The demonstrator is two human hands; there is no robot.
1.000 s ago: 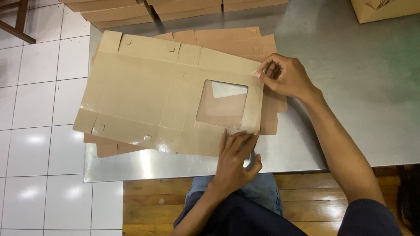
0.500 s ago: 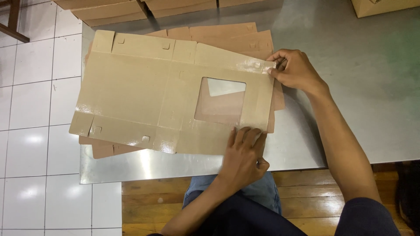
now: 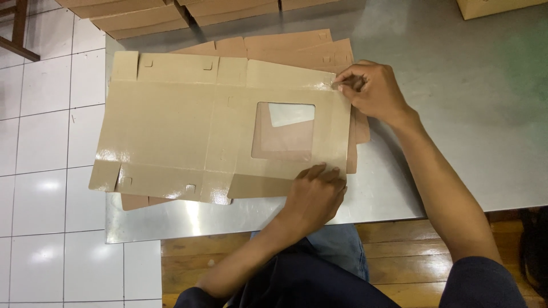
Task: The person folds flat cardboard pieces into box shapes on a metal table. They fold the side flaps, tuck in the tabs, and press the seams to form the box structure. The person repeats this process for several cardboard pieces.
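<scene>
Two hands on a flat carton blank at the near left corner of a steel table.

Nearest us, a wooden bench (image 3: 399, 251) shows under the table's near edge. We see the left hand (image 3: 315, 197) lying palm down, fingers together, pressing the near edge of the blank (image 3: 171, 125) just below its cut-out window (image 3: 283, 131); it clasps nothing. The blank lies unfolded on the table (image 3: 456, 114), its left flaps overhanging the table's left edge above the white floor tiles (image 3: 45, 142). Further on, the right hand (image 3: 371, 88) pinches the blank's far right corner between thumb and fingertips. Beneath the blank we see a stack of similar blanks (image 3: 297, 45), jutting out at the far and right sides. Beyond, along the table's far edge, lie more brown cartons (image 3: 142, 20).
</scene>
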